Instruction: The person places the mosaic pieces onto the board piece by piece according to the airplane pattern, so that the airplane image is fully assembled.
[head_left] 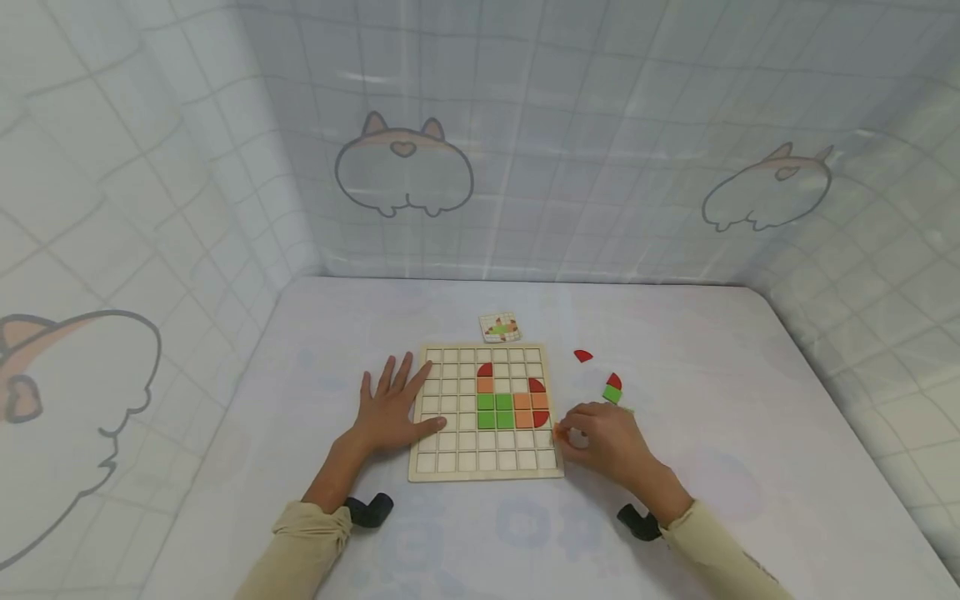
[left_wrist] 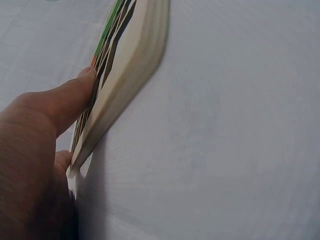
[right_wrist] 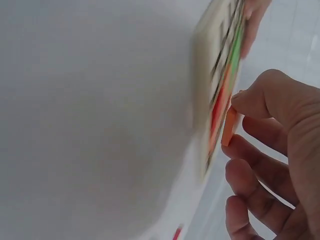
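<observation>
A wooden grid board (head_left: 442, 460) lies on the table, with green and orange square tiles and red quarter-round tiles set in its middle and right cells. My left hand (head_left: 390, 418) rests with spread fingers on the board's left edge; in the left wrist view its thumb (left_wrist: 75, 100) lies on the top face. At the right edge, my right hand (head_left: 603, 437) pinches an orange tile (right_wrist: 229, 126) between thumb and fingertips, close beside the board. A small pattern card (head_left: 500, 327) lies just behind the board.
Right of the board lie a loose red quarter-round tile (head_left: 583, 356), another red one (head_left: 614, 381) and a green square tile (head_left: 612, 393) touching it. Black wrist mounts (head_left: 369, 510) show under both forearms. Patterned curtain walls enclose the white table (head_left: 345, 325) at the back and sides.
</observation>
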